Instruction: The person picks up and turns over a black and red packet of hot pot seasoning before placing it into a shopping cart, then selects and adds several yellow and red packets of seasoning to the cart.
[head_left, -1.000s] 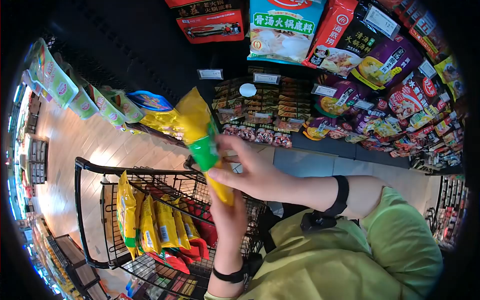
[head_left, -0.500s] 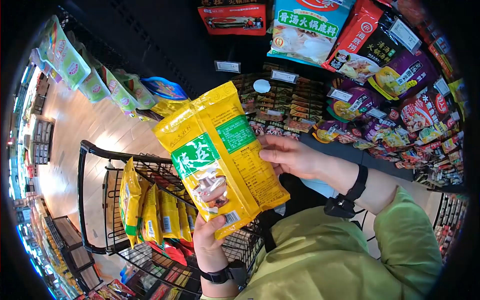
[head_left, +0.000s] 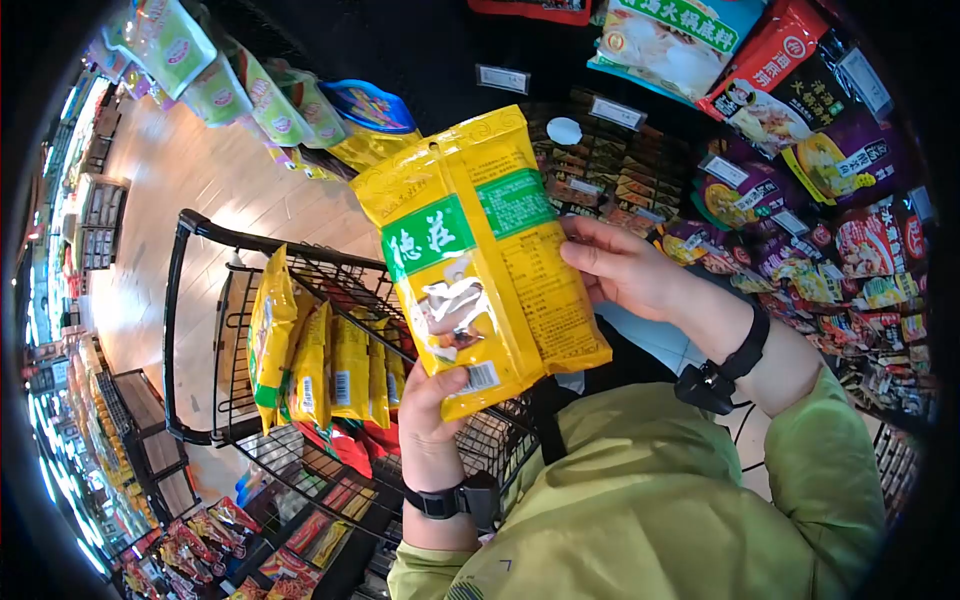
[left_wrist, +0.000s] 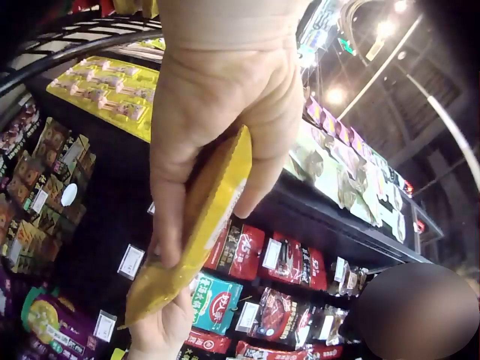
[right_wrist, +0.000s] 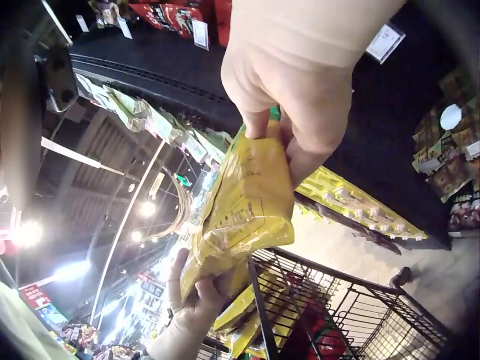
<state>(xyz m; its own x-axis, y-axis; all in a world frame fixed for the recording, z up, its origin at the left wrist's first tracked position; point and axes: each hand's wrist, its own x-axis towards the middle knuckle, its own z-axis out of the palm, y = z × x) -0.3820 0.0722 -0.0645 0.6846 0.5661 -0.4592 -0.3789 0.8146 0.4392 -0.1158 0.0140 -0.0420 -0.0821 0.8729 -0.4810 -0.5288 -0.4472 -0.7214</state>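
Both hands hold a yellow packet with a green band (head_left: 485, 270), its printed face with a barcode turned up to the head view. My left hand (head_left: 432, 405) pinches the lower left corner, thumb on the barcode side. At the right edge my right hand (head_left: 625, 262) grips the packet, thumb on top and fingers behind. In the left wrist view the packet (left_wrist: 202, 225) shows edge-on between the thumb and fingers of my left hand (left_wrist: 225, 112). The right wrist view shows my right hand (right_wrist: 292, 97) on the packet (right_wrist: 251, 195).
A black wire cart (head_left: 300, 250) stands below left, with several yellow packets (head_left: 350, 370) and red ones (head_left: 345, 448) inside. Shelves of hotpot packets (head_left: 680, 40) run along the top and right. Pouches (head_left: 270, 110) hang at the upper left, above a wooden floor (head_left: 150, 190).
Seen edge-on earlier, the packet has turned its broad face to the head view. My right hand has shifted to its right edge. Cart and shelves have shifted in view.
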